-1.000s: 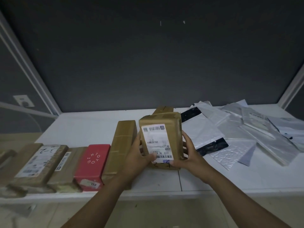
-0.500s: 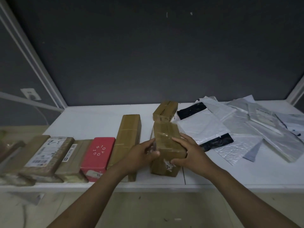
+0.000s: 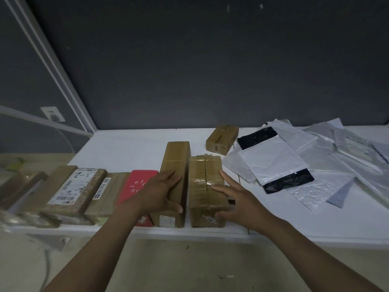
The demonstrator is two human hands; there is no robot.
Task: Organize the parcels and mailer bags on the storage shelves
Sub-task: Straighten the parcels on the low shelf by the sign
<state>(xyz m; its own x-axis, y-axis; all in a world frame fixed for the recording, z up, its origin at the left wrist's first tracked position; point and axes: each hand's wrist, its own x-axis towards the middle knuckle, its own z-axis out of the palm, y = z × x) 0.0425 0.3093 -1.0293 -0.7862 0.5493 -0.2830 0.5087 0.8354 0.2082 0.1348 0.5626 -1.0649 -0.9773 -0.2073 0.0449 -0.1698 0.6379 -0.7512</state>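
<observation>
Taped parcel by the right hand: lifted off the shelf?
No, the taped parcel rests on the shelf beside the long box, right hand touching it.

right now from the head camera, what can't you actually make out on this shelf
Head view only:
Red box: lettering partly covered by the left hand.
Taped parcel: front sticker partly behind the right hand.
Labelled parcel: fine print too small to read.
Far-left parcels: blurred, cut by the frame edge.
Mailer bags: run off the right edge.

Can't read label [image 3: 71,186] print, see red box's [image 3: 136,182] right side behind left hand [image 3: 162,192], or make out blurred parcels [image 3: 19,192] cropped far left and mailers [image 3: 357,152] cropped far right.
</observation>
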